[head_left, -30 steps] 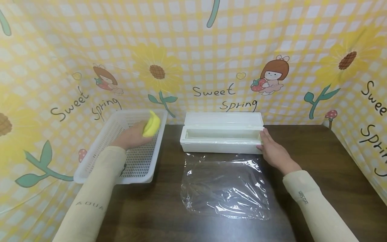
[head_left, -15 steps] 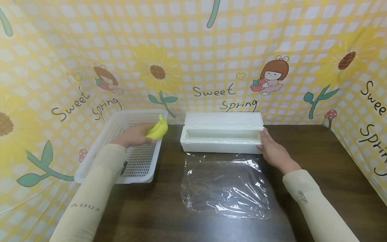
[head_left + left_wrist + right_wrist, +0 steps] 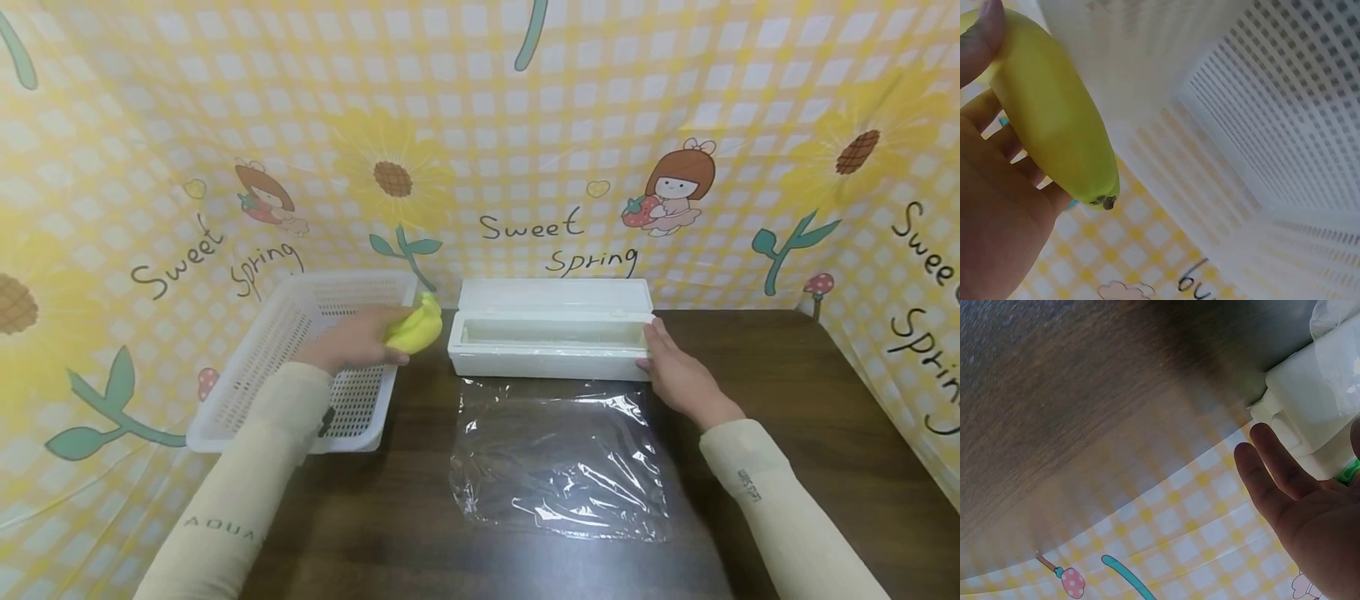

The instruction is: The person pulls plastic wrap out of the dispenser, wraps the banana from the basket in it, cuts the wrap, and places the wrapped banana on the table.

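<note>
A small bunch of yellow bananas (image 3: 417,327) is in my left hand (image 3: 352,337), above the right rim of the white basket (image 3: 378,417). In the left wrist view the thumb lies over one banana (image 3: 1054,106) and the fingers pass behind it; its dark tip points down. My right hand (image 3: 686,375) touches the right end of an open white cling film box (image 3: 551,367). Its fingers lie fairly straight along that end, with the thumb by the front face. From the box's front a sheet of clear cling film (image 3: 558,467) spreads over the table.
The dark wooden table (image 3: 810,375) extends to the right of the box. The box's lid (image 3: 555,296) stands raised at the back. A yellow checked cloth (image 3: 525,125) with flower prints hangs behind and at both sides.
My left hand has carried the bananas rightward and lower, from over the basket to its right rim. The right hand, box and film have stayed in place.
</note>
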The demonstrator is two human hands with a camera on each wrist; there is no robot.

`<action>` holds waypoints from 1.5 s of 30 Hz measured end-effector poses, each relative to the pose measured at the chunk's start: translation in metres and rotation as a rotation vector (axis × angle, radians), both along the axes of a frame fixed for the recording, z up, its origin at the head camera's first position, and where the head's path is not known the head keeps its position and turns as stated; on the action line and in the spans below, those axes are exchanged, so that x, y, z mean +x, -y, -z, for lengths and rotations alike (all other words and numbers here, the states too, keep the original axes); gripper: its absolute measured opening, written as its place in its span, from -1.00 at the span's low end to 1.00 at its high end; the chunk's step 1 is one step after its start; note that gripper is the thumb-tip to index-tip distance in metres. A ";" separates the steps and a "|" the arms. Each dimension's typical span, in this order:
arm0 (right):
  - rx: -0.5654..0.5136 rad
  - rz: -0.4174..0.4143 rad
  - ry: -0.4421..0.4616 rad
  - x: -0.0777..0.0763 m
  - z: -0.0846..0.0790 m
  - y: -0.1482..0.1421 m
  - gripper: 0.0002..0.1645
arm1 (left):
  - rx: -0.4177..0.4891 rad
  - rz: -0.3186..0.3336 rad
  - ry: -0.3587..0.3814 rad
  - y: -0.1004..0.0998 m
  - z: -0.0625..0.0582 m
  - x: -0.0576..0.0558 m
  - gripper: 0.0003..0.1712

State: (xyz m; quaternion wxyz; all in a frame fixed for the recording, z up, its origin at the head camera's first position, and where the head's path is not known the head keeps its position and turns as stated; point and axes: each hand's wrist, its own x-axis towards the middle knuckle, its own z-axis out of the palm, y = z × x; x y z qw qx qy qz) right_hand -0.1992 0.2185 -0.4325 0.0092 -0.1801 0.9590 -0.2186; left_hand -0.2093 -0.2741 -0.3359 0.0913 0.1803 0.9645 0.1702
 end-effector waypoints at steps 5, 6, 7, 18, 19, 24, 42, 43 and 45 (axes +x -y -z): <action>-0.003 0.000 0.014 0.000 0.000 0.002 -0.22 | -0.017 0.053 -0.020 -0.016 -0.001 0.004 -0.10; -0.003 0.003 0.018 0.000 0.000 0.002 -0.22 | -0.013 0.063 -0.021 -0.019 0.000 0.005 -0.09; -0.001 0.003 0.018 0.000 0.001 0.002 -0.22 | -0.011 0.075 -0.024 -0.022 0.000 0.005 -0.08; -0.008 0.004 -0.016 -0.001 0.003 0.001 -0.23 | 0.091 0.156 0.045 -0.065 0.000 0.011 -0.08; -0.006 0.006 -0.018 -0.002 0.004 0.001 -0.23 | 0.081 0.173 0.041 -0.070 0.000 0.012 -0.08; 0.008 0.012 -0.014 -0.001 0.004 0.001 -0.23 | 0.067 0.250 0.017 -0.095 0.002 0.013 -0.13; -0.012 0.010 -0.024 -0.001 0.004 -0.001 -0.23 | -0.104 0.349 0.024 -0.178 0.046 0.035 0.06; -0.012 0.010 -0.023 -0.001 0.004 -0.001 -0.23 | -0.116 0.355 0.012 -0.182 0.048 0.036 0.05; -0.014 0.013 -0.019 -0.001 0.004 -0.001 -0.23 | -0.151 0.361 -0.002 -0.191 0.054 0.038 0.03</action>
